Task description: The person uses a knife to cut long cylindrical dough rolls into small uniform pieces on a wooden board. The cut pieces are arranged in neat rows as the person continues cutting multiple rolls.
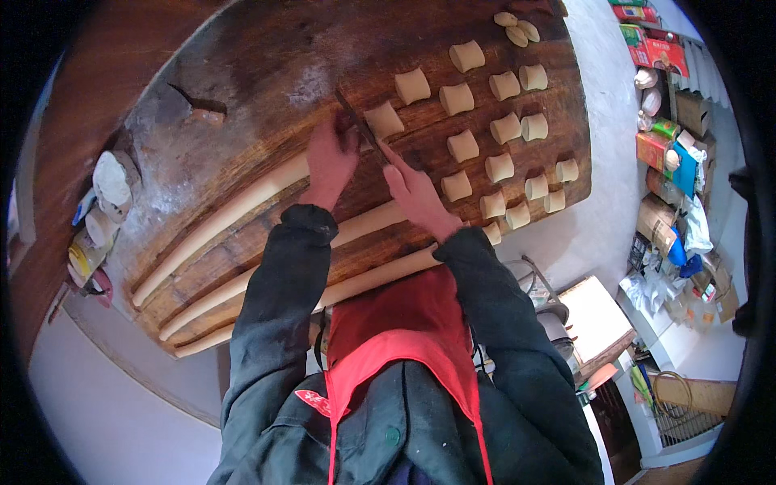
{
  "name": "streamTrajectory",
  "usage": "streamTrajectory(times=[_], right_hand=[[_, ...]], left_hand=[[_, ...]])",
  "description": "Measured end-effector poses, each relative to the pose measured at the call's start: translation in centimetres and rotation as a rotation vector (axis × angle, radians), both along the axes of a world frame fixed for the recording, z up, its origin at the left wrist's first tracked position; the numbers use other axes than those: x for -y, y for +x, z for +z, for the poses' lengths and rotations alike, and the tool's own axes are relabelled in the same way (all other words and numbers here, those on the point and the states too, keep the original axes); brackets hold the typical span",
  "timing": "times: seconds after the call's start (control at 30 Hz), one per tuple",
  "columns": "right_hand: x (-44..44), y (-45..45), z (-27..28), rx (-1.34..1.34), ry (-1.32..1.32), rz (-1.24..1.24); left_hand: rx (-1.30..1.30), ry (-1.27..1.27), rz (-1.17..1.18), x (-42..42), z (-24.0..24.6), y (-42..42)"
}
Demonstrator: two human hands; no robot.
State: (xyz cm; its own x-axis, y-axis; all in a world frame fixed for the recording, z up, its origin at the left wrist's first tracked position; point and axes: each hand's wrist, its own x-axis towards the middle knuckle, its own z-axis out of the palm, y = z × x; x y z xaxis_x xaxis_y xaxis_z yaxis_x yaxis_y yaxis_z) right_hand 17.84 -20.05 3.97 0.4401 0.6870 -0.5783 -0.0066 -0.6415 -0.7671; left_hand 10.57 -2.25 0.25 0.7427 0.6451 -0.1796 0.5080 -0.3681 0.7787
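Observation:
A long dough rope (224, 227) lies across the floured wooden board (364, 267). My left hand (332, 159) is on the rope's right end, its fingers curled and partly hidden. My right hand (419, 197) grips a knife (359, 121), whose narrow blade points up and left at that end, close to my left fingers. Just beyond the blade lies a cut dough piece (385, 120). Several more cut dough pieces (463, 145) stand spread over the right of the board. Two further dough ropes, a middle one (370, 224) and a near one (382, 276), run partly beneath my forearms.
A dough scraper (188, 104) lies at the upper left, near scattered flour. A container of white flour (113, 182) and jars (91, 248) stand at the left edge. Small flattened dough pieces (517, 31) sit at the far right corner. Boxes and bags (673, 182) line the right side.

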Motion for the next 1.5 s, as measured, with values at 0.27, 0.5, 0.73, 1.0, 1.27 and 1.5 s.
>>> streamTrajectory(times=[0.27,0.5,0.73,1.0,1.27,1.5], right_hand=[[9.4,-2.5,3.6,-0.303,0.016,-0.335],[1.6,-3.9,2.9,-0.244,0.034,-0.181],[-3.0,-5.8,3.0,-0.087,-0.056,-0.104],[-4.3,-5.7,-2.7,0.174,0.002,-0.100],[-3.1,-8.8,2.4,-0.055,-0.027,-0.005],[-6.1,-10.8,3.5,-0.073,-0.044,-0.107]], left_hand=[[-0.017,0.392,-0.234,-1.8,-0.5,4.7],[0.007,0.033,-0.015,-4.0,-0.9,-1.6],[-0.104,0.243,0.037,-1.4,-1.4,-4.6],[-0.124,0.247,-0.049,-1.7,-1.5,-4.6],[-0.143,0.192,0.030,-3.7,-4.2,-9.9],[-0.087,0.182,0.025,-4.0,-2.0,-9.4]])
